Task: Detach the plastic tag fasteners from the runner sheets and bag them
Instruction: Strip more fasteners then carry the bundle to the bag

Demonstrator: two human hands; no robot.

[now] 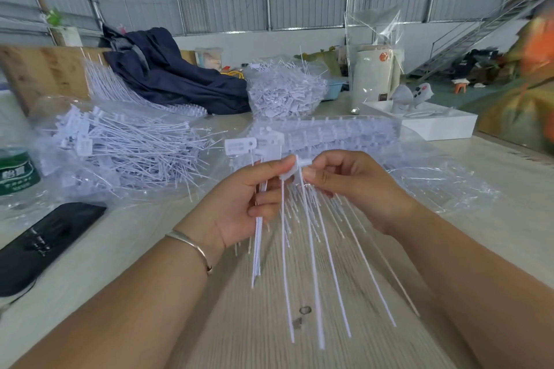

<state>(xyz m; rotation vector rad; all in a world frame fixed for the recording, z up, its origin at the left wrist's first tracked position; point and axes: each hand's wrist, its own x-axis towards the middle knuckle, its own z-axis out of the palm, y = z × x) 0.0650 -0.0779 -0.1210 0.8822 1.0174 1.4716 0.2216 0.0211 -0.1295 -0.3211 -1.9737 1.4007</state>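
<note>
Above the pale wooden table (299,338), my left hand (242,207) grips a bundle of loose white tag fasteners (257,237), their flat heads sticking up past my fingers. Its thumb also presses on a fastener head (289,172) of the runner sheet (317,237). My right hand (350,189) pinches the top of that same runner sheet, whose long thin tails fan down toward me. A heap of detached fasteners (126,156) lies on clear plastic at the left. More runner sheets (335,132) lie stacked in clear plastic behind my hands.
A black phone (45,243) and a green-labelled bottle (16,174) sit at the left edge. Behind are a dark blue garment (171,75), another fastener pile (284,90), a white cylinder (374,75) and a white box (431,120). A person in orange (527,75) stands at right.
</note>
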